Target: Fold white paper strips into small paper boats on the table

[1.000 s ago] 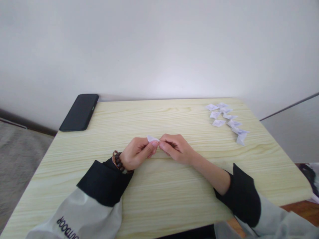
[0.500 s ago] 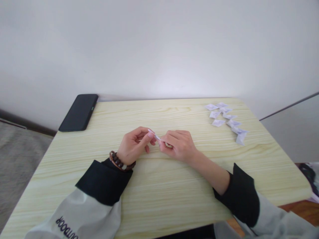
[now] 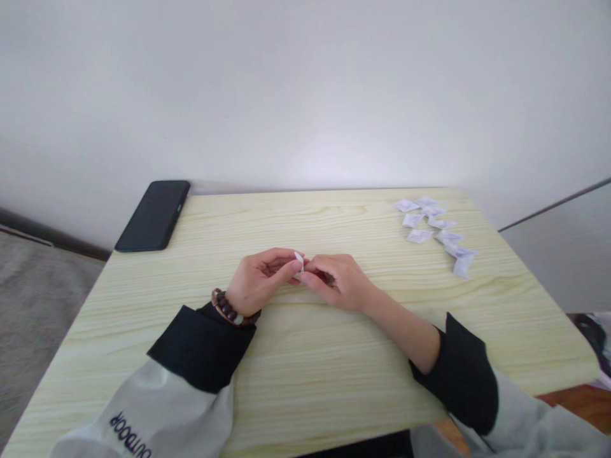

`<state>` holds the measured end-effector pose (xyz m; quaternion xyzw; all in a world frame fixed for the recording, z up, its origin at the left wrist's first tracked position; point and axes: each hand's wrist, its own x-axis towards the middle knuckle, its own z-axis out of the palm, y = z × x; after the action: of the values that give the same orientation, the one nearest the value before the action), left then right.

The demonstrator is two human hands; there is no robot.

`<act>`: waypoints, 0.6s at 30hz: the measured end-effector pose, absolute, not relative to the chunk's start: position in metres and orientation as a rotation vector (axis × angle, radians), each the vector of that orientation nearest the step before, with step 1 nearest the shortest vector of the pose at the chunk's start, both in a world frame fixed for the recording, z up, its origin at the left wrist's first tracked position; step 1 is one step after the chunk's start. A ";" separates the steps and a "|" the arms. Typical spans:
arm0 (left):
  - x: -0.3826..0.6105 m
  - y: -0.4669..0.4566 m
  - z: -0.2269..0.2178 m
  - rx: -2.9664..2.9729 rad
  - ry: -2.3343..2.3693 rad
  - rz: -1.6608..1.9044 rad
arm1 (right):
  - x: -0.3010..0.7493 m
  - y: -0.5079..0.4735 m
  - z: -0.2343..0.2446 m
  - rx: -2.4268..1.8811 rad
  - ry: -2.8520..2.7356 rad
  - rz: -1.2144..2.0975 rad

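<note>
A small folded piece of white paper is pinched between my two hands above the middle of the table. My left hand holds it between thumb and fingers. From the other side, the thumb and bent forefinger of my right hand close on its near end. My fingers hide much of the paper. Several folded white paper boats lie in a loose cluster at the table's far right, well apart from my hands.
The pale wood-grain table meets a white wall at its back edge. A black smartphone lies at the far left corner, its screen dark. Grey carpet shows beyond the left edge.
My hands have come closer together. The paper has turned from a slanting strip lying between them to a more upright, pointed shape at my fingertips.
</note>
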<state>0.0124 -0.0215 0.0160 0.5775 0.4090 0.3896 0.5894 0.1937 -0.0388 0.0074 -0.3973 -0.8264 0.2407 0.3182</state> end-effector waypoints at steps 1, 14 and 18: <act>0.012 -0.022 0.016 1.343 0.948 0.909 | 0.194 -0.039 0.007 -1.035 -2.168 0.673; 0.012 -0.022 0.015 1.394 0.972 0.910 | 0.196 -0.037 0.008 -0.964 -2.165 0.806; 0.013 -0.024 0.014 1.505 1.062 0.967 | 0.191 -0.039 0.006 -1.162 -2.102 0.572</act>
<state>0.0128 -0.0236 0.0144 0.6239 0.4404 0.4010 0.5060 0.1913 -0.0391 0.0058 -0.4444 -0.8035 0.2188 0.3301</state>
